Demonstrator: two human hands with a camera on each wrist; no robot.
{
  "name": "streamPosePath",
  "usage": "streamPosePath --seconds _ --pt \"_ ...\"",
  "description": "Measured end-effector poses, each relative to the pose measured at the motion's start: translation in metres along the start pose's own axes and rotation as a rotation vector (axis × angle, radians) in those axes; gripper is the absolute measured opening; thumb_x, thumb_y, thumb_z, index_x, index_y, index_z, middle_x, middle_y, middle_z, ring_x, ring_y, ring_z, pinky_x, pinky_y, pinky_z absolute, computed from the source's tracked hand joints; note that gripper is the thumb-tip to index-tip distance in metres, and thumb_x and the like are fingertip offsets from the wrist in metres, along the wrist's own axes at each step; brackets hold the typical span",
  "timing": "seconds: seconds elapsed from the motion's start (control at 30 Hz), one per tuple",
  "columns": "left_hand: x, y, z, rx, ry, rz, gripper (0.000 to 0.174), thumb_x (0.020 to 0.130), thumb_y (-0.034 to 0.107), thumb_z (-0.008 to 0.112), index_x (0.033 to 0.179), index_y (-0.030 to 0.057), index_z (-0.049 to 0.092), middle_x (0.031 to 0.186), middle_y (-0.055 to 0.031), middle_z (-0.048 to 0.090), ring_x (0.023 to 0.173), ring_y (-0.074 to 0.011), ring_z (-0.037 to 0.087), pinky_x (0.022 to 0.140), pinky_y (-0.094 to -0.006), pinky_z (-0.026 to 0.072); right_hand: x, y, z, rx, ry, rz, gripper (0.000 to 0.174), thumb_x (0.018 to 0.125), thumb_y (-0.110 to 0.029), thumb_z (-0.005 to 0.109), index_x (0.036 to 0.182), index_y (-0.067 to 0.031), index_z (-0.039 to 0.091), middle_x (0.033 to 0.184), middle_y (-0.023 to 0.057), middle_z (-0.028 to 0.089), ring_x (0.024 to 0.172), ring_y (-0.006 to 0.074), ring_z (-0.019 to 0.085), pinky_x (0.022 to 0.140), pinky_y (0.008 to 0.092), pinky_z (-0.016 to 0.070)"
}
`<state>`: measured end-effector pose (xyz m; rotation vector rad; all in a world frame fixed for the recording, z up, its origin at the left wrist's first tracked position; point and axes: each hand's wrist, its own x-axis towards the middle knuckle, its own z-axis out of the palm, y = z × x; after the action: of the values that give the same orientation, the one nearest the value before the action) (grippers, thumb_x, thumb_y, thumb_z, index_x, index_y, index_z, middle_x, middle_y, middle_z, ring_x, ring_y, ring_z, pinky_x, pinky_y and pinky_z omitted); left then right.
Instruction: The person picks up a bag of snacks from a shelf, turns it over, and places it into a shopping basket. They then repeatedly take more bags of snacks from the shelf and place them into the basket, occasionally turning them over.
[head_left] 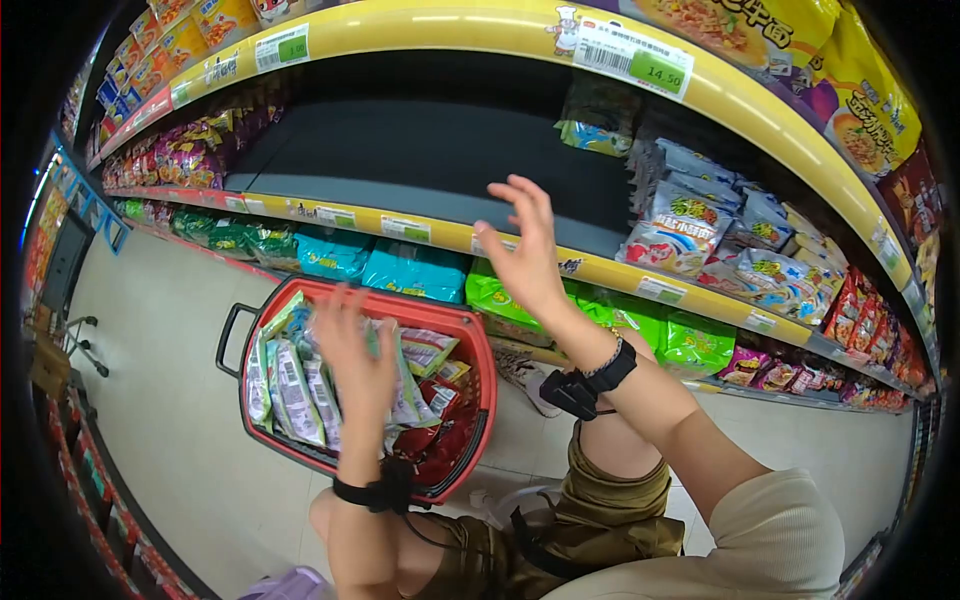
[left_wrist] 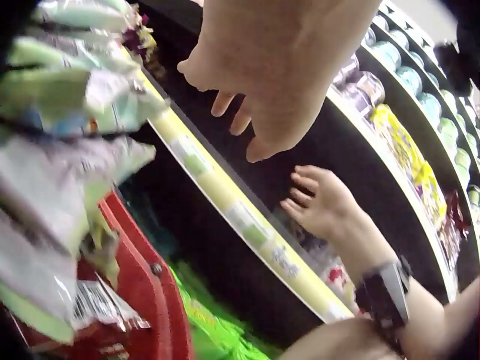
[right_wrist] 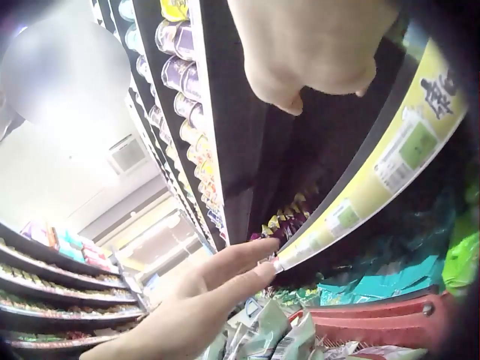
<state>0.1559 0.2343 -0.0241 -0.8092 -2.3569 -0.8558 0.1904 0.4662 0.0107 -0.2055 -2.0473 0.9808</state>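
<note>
In the head view my left hand (head_left: 352, 355), slightly blurred, hovers over a red shopping basket (head_left: 482, 390) with its fingers spread and nothing in them. Pale green and white snack bags (head_left: 292, 395) stand packed side by side in the basket, with dark red packets (head_left: 425, 440) at its right end. My right hand (head_left: 528, 245) is raised before the bare dark shelf (head_left: 420, 130), fingers apart, holding nothing. Both hands also appear empty in the right wrist view, the left hand (right_wrist: 195, 307) low and the right hand (right_wrist: 315, 56) at the top.
Silver-blue snack bags (head_left: 690, 220) fill the right part of the shelf, with one clear-and-blue bag (head_left: 598, 120) farther back. Purple packets (head_left: 190, 150) sit at its left end. Teal packs (head_left: 415, 270) and bright green packs (head_left: 700, 340) line the level below. My knees are close to the basket.
</note>
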Motion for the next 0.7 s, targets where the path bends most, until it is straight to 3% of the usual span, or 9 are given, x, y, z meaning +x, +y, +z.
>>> streamPosePath --seconds 0.13,0.17,0.23,0.27,0.3,0.33,0.37,0.43,0.7 --pt "-0.009 0.062 0.025 -0.079 -0.170 0.080 0.045 0.082 0.017 0.065 0.123 0.0073 0.050 0.135 -0.0165 0.039 0.133 -0.0403 0.025 0.108 -0.0571 0.0150 0.033 0.028 0.014 -0.073 0.105 0.092 0.055 0.074 -0.021 0.070 0.122 -0.0058 0.047 0.132 0.0239 0.034 0.125 0.0417 0.032 0.103 0.0480 0.0276" --pt "-0.011 0.069 0.028 -0.149 -0.220 0.102 0.046 0.080 0.016 0.065 0.123 0.0070 0.050 0.136 -0.0167 0.038 0.133 -0.0406 0.024 0.109 -0.0582 0.0139 0.050 0.039 0.021 -0.107 0.091 0.164 0.064 0.071 -0.025 0.073 0.125 -0.0046 0.044 0.134 0.0266 0.029 0.128 0.0430 0.026 0.105 0.0496 0.0234" --pt "-0.016 0.076 0.031 -0.227 -0.267 0.118 0.048 0.079 0.015 0.066 0.123 0.0067 0.049 0.136 -0.0170 0.037 0.134 -0.0409 0.023 0.109 -0.0592 0.0128 0.091 0.043 0.028 -0.066 0.100 0.489 0.072 0.068 -0.026 0.076 0.127 -0.0029 0.041 0.137 0.0271 0.024 0.129 0.0430 0.023 0.108 0.0484 0.0224" --pt "-0.018 0.079 0.031 -0.250 -0.296 0.132 0.048 0.078 0.015 0.066 0.122 0.0062 0.050 0.136 -0.0172 0.037 0.133 -0.0414 0.023 0.109 -0.0592 0.0132 0.115 0.064 0.037 -0.236 0.173 0.449 0.074 0.068 -0.025 0.077 0.127 -0.0008 0.040 0.138 0.0270 0.023 0.128 0.0433 0.024 0.108 0.0479 0.0231" --pt "-0.019 0.080 0.029 -0.271 -0.323 0.148 0.047 0.078 0.014 0.066 0.121 0.0058 0.050 0.135 -0.0175 0.038 0.133 -0.0418 0.024 0.108 -0.0592 0.0136 0.133 0.074 0.036 -0.397 0.187 0.332 0.075 0.069 -0.027 0.075 0.128 0.0013 0.040 0.135 0.0282 0.029 0.129 0.0439 0.022 0.108 0.0475 0.0228" --pt "-0.019 0.081 0.027 -0.279 -0.317 0.147 0.047 0.078 0.014 0.066 0.121 0.0058 0.050 0.135 -0.0175 0.038 0.133 -0.0418 0.024 0.108 -0.0592 0.0136 0.156 0.072 0.027 -0.692 0.035 0.399 0.073 0.071 -0.031 0.072 0.128 0.0027 0.041 0.131 0.0300 0.035 0.128 0.0427 0.026 0.108 0.0459 0.0232" --pt "-0.018 0.082 0.025 -0.319 -0.331 0.136 0.046 0.077 0.014 0.067 0.120 0.0053 0.051 0.135 -0.0176 0.038 0.133 -0.0419 0.024 0.108 -0.0590 0.0144 0.180 0.089 0.020 -0.825 -0.033 0.331 0.077 0.073 -0.037 0.069 0.130 0.0061 0.041 0.133 0.0282 0.039 0.130 0.0414 0.030 0.111 0.0446 0.0205" --pt "-0.012 0.080 0.017 -0.353 -0.355 0.116 0.044 0.077 0.013 0.066 0.118 0.0037 0.052 0.134 -0.0179 0.039 0.132 -0.0426 0.025 0.107 -0.0586 0.0179 0.210 0.113 0.005 -1.224 0.068 -0.007 0.070 0.076 -0.039 0.067 0.129 0.0020 0.046 0.132 0.0251 0.044 0.129 0.0394 0.035 0.110 0.0433 0.0242" --pt "-0.009 0.058 0.022 -0.365 -0.421 0.025 0.043 0.076 0.012 0.067 0.116 0.0015 0.054 0.131 -0.0177 0.040 0.128 -0.0434 0.029 0.105 -0.0579 0.0239 0.274 0.145 -0.030 -1.099 -0.144 -0.134 0.066 0.078 -0.039 0.065 0.128 0.0003 0.047 0.132 0.0234 0.046 0.128 0.0377 0.037 0.110 0.0425 0.0253"
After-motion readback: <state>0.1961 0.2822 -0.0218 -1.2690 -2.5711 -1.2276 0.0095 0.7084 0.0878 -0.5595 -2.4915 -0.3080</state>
